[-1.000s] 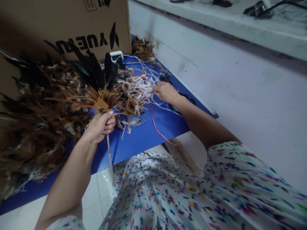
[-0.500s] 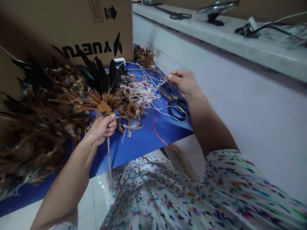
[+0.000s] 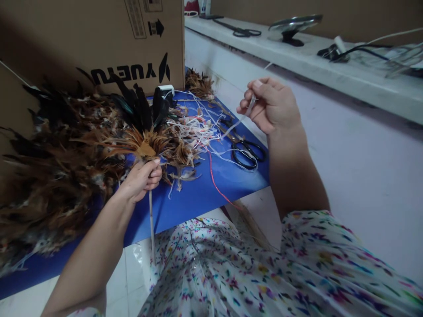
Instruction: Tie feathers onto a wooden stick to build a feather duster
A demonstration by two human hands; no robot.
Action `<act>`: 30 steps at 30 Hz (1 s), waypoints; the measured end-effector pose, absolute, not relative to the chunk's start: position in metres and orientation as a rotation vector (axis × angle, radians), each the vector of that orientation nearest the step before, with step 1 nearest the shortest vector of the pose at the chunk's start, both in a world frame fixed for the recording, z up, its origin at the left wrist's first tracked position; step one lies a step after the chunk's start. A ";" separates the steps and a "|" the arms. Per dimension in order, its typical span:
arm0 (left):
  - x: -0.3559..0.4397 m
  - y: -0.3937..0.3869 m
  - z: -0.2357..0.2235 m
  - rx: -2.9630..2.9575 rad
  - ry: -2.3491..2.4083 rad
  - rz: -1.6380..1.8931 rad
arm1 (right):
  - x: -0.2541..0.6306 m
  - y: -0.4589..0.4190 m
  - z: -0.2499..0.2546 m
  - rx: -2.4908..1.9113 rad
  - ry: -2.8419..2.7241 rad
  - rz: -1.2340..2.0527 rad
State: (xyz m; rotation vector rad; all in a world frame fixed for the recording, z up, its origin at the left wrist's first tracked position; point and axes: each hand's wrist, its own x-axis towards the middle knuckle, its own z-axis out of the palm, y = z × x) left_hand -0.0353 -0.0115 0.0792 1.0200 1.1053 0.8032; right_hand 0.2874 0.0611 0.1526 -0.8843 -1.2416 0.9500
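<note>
My left hand point(image 3: 142, 178) is closed round a thin stick point(image 3: 151, 224) just below the brown and black feathers point(image 3: 145, 141) bunched at its top; the stick's lower end hangs past the table edge. Raised over the table's right side, my right hand point(image 3: 271, 103) pinches a white plastic strip point(image 3: 243, 118), which slants down toward a tangle of white and pink string point(image 3: 196, 130). Black-handled scissors point(image 3: 246, 154) lie below my right hand, their blades partly under the string. A large heap of brown feathers point(image 3: 56, 176) covers the table to the left of my left hand.
A large cardboard box point(image 3: 99, 39) stands at the back of the blue table point(image 3: 185, 207). Along the right wall runs a ledge point(image 3: 307, 57) with another pair of scissors point(image 3: 244, 32), a round stand point(image 3: 294, 28) and cables point(image 3: 366, 50). A red string point(image 3: 214, 180) trails over the table's front edge.
My right hand has lifted up and to the right, drawing the white strip out from beside the tangle. My left hand keeps its hold on the feathered stick.
</note>
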 end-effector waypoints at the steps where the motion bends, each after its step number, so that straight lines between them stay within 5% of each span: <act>1: -0.035 -0.012 0.079 1.012 1.104 0.805 | 0.280 0.056 0.152 -0.880 -1.287 0.964; 7: -0.035 -0.011 0.078 0.975 1.071 0.857 | 0.219 0.021 0.127 -0.951 -2.001 0.973; 14: -0.033 -0.009 0.075 0.899 1.059 0.853 | 0.162 0.010 0.105 -0.915 -2.662 0.327; 21: -0.030 -0.009 0.073 0.860 1.012 0.821 | 0.150 0.011 0.100 -0.952 -2.783 -0.190; 30: -0.032 -0.010 0.072 0.845 0.967 0.771 | 0.147 0.008 0.095 -0.862 -2.768 -0.201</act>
